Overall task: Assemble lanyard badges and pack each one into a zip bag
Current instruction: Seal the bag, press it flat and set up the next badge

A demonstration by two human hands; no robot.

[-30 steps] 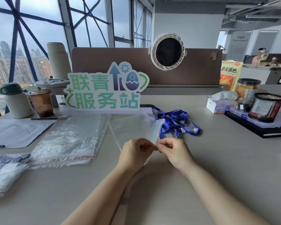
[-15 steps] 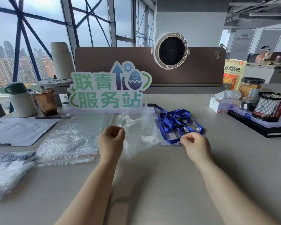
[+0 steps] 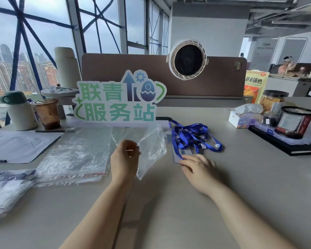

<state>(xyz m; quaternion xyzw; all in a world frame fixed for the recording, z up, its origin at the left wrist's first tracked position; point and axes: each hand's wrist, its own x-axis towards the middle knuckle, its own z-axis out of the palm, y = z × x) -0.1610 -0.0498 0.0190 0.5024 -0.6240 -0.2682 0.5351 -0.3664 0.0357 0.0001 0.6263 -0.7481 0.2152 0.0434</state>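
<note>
My left hand [image 3: 125, 159] holds a clear zip bag [image 3: 152, 150] up off the desk, pinching its edge so the bag hangs slack to the right of the hand. My right hand [image 3: 197, 165] lies on the desk with its fingers stretched onto a grey badge card [image 3: 177, 156] at the near end of a tangle of blue lanyards [image 3: 192, 136]. Whether the fingers grip the card is hidden. A clear badge holder [image 3: 216, 146] lies at the lanyards' right end.
A stack of clear zip bags [image 3: 75, 155] lies left of my left hand, with filled bags [image 3: 5, 186] at the far left. A green sign [image 3: 118, 101] stands behind. Paper [image 3: 16, 146], cups, a tissue box [image 3: 241, 117] and a mesh pen cup [image 3: 294, 121] line the desk's sides.
My hands parted from the bag's mouth. The left hand kept the bag and lifted it leftward, while the right hand let go and moved right onto the card by the lanyards.
</note>
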